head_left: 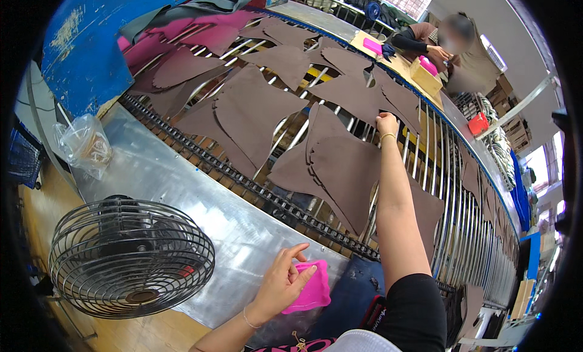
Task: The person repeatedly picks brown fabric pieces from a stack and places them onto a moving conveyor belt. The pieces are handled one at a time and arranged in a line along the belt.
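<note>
Reaching far over the rack, my right hand (387,125) is closed, fingertips pressed together at the edge of the brown cut pieces. What it grips, if anything, is hidden. Below its forearm lies a large brown piece (346,164), flat, with a small notched edge along an overlapping strip. Another brown piece (255,103) lies to its left. My left hand (284,279) is low at the near side, index finger stretched out and thumb apart from it. Its thumb overlaps a bright pink shallow dish (313,291); whether the fingers touch the dish I cannot tell.
Metal rods form the conveyor rack (425,151), with a chain (243,179) along its near edge. A wire-caged fan (130,258) and a plastic bag (85,146) stand by the metal ledge (164,170). Across the rack, a person (449,54) works beside a yellow box (425,77).
</note>
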Motion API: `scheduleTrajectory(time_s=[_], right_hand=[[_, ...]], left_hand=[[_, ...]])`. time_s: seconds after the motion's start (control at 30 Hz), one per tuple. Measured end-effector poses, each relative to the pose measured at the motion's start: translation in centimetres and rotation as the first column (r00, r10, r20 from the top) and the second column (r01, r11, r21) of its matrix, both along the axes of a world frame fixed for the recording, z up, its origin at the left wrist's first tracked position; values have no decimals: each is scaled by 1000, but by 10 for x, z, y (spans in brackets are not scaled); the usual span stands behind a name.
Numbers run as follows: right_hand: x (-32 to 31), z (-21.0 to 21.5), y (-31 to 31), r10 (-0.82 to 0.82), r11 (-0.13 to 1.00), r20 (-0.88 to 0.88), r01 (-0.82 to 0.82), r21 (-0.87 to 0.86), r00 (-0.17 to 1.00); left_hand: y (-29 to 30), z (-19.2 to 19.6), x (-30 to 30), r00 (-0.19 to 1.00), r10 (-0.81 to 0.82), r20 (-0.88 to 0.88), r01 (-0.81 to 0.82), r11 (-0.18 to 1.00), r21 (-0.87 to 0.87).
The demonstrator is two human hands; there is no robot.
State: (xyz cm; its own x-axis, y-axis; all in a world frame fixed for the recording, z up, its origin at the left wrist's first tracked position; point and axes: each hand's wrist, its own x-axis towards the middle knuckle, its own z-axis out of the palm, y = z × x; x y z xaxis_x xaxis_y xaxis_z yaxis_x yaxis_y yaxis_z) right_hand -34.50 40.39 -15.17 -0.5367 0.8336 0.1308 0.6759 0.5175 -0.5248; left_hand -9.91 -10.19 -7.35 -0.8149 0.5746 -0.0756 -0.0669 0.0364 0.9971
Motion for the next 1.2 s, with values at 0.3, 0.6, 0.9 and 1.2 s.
scheduleTrajectory(time_s=[0.3,0.6,0.9,1.2], right_hand=[[162,121,-63,373,890,305,-431,148,876],[589,169,-45,-389,875,289,252,414,875],[856,118,-42,-878,471,234,841,266,418],[845,123,-46,-891,414,29,784,462,453]], left_hand=[[8,-8,2,987,150,-54,-149,989,18],[12,-16,5,935,265,-235,-253,964,82],[17,-6,9,891,210,-401,-228,974,4],[49,29,52,875,205,-440,-205,978,47]])
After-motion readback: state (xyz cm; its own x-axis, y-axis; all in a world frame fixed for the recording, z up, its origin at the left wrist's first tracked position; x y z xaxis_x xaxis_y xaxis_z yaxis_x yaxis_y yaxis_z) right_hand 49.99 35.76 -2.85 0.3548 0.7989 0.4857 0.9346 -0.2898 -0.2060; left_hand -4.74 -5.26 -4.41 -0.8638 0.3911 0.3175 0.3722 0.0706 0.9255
